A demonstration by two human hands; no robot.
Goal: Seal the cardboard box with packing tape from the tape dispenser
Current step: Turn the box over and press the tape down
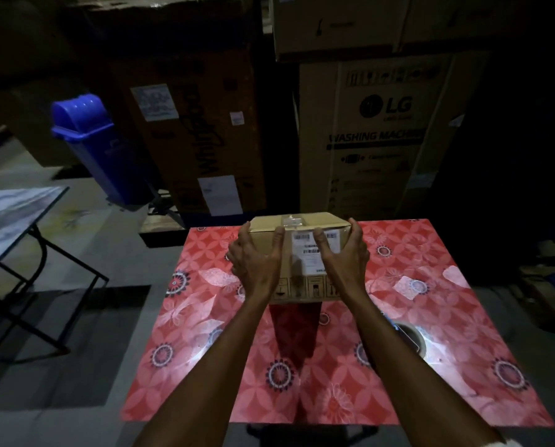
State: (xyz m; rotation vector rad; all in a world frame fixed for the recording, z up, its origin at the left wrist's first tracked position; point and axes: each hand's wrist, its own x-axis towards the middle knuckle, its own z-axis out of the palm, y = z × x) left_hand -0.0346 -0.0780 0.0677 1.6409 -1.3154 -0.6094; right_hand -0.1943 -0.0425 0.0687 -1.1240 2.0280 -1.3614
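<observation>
Our two hands, left (256, 258) and right (345, 257), clasp one cardboard box (302, 282) between them, with one tape roll (411, 337) nearer us, beside the right forearm.

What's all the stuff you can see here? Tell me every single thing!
cardboard box: one, brown with a white label, far middle of the table
tape dispenser: one, colour unclear in the glare, on the table, partly hidden by the right forearm
table: one, red flowery cover, in front of the person
bin: one, blue, on the floor at far left
big cartons: several, brown, stacked behind the table
side table: one, grey marbled top with black legs, at left
left hand: one, grips the box's left side
right hand: one, grips the box's right side
</observation>
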